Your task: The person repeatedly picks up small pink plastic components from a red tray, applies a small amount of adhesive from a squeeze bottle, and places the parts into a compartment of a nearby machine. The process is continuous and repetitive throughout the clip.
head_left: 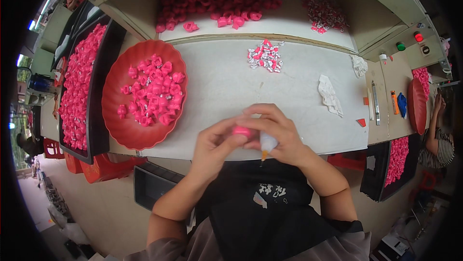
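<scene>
My two hands meet over the near edge of the white work sheet. Between the closed fingers of my left hand (212, 141) is a small glossy pink plastic piece (242, 130), partly covered by the fingertips. My right hand (285, 135) is wrapped round a small white squeeze bottle (268, 141), its amber needle tip pointing down toward my lap. The fingers of both hands touch or nearly touch around the pink piece. Farther off on the sheet lies a small pile of pink and silvery-white parts (265, 56).
To the left stand a red scalloped bowl (112, 101) of pink pieces and a black tray (94, 135) full of more. A shelf (207, 36) behind holds further pink heaps. Crumpled white tissue (330, 95), a metal ruler-like strip (375, 103) and an orange tube (395, 103) lie right.
</scene>
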`<state>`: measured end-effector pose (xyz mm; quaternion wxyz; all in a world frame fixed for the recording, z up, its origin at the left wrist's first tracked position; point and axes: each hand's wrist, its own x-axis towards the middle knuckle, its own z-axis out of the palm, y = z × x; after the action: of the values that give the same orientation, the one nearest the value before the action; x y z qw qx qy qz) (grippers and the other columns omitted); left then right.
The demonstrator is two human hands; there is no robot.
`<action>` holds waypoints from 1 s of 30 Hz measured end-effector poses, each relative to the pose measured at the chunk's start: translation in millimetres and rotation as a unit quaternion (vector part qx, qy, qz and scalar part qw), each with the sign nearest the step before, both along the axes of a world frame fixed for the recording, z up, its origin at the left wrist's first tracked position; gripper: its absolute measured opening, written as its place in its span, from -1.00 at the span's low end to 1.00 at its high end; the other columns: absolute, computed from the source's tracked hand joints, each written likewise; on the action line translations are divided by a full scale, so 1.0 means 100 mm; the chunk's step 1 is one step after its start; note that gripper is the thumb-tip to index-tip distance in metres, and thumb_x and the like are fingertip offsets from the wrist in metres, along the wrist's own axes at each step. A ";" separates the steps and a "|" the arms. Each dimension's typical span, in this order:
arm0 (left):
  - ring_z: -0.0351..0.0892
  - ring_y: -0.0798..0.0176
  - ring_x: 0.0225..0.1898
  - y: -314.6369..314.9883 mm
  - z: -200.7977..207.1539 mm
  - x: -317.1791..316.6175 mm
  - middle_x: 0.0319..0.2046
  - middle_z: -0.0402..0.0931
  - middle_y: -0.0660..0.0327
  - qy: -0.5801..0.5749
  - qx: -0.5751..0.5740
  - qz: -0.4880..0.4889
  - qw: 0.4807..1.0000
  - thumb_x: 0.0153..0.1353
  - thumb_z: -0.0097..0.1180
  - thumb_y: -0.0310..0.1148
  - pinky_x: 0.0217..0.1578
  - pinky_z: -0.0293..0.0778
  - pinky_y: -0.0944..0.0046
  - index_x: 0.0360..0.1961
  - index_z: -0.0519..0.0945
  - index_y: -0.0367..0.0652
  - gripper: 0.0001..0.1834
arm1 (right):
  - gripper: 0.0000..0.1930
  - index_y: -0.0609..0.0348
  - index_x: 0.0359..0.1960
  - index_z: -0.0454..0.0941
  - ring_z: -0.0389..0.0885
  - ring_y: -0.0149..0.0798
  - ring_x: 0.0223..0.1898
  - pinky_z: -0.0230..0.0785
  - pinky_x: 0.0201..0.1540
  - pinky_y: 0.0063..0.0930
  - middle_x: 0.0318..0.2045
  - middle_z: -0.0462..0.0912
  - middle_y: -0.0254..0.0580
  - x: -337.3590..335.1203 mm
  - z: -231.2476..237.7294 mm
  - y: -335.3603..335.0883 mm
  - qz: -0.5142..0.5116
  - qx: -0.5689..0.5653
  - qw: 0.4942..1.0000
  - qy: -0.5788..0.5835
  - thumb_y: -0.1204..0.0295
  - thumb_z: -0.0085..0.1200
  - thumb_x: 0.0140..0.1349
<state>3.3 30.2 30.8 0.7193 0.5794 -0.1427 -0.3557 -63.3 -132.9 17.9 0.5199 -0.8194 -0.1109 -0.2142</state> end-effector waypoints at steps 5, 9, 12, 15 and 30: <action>0.39 0.08 -0.04 0.43 0.35 0.75 -0.13 0.45 0.05 -0.637 0.402 0.075 0.653 -0.06 0.19 -0.46 0.04 0.23 0.15 -0.06 0.47 -0.21 -0.55 | -0.29 0.12 0.13 0.23 0.46 -0.26 -0.22 0.37 -0.29 -0.49 -0.12 0.41 -0.10 -0.14 0.05 -0.18 -0.049 0.057 0.996 0.041 0.48 0.26 -0.14; 0.28 -0.03 0.05 -0.22 0.50 1.08 -0.07 0.42 0.03 -0.669 0.343 0.033 0.659 -0.06 0.19 -0.39 0.05 0.20 0.12 -0.05 0.47 -0.12 -0.54 | -0.44 0.20 0.00 0.27 0.40 -0.38 -0.51 0.32 -0.49 -0.61 -0.15 0.40 0.09 -0.48 0.04 -0.50 -0.038 0.423 0.900 0.096 0.59 0.20 -0.10; 0.37 0.04 -0.06 -1.26 0.23 1.38 -0.14 0.47 0.08 -0.694 0.214 0.014 0.687 -0.04 0.19 -0.33 -0.05 0.27 0.14 -0.06 0.46 -0.13 -0.55 | -0.55 0.23 -0.13 0.29 0.39 -0.36 -0.61 0.31 -0.53 -0.63 -0.20 0.41 0.19 -0.70 0.30 -0.47 0.125 0.569 0.812 -0.031 0.62 0.17 -0.10; 0.28 0.05 0.04 -2.26 -0.05 1.76 -0.06 0.40 0.14 -0.732 0.292 0.034 0.614 -0.08 0.19 -0.07 0.03 0.18 0.05 0.01 0.42 0.00 -0.42 | -0.86 0.29 -0.38 0.42 0.53 -0.17 -0.53 0.37 -0.51 -0.48 -0.37 0.52 0.25 -0.89 0.68 -0.36 0.196 0.560 0.792 -0.141 0.64 0.08 0.00; 0.37 0.03 -0.03 -3.28 -0.15 2.99 -0.09 0.43 0.12 -0.764 0.235 0.046 0.599 0.03 0.05 -0.04 -0.01 0.27 0.08 -0.11 0.49 -0.03 -0.56 | -0.95 0.29 -0.46 0.49 0.53 -0.15 -0.43 0.39 -0.49 -0.43 -0.32 0.50 0.09 -1.19 0.83 -0.53 0.129 0.568 0.805 -0.108 0.65 0.09 0.02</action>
<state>302.5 -297.6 15.3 0.2022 0.7942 -0.5253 0.2289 -182.4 -186.3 100.8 0.9002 -0.3271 -0.1290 -0.2568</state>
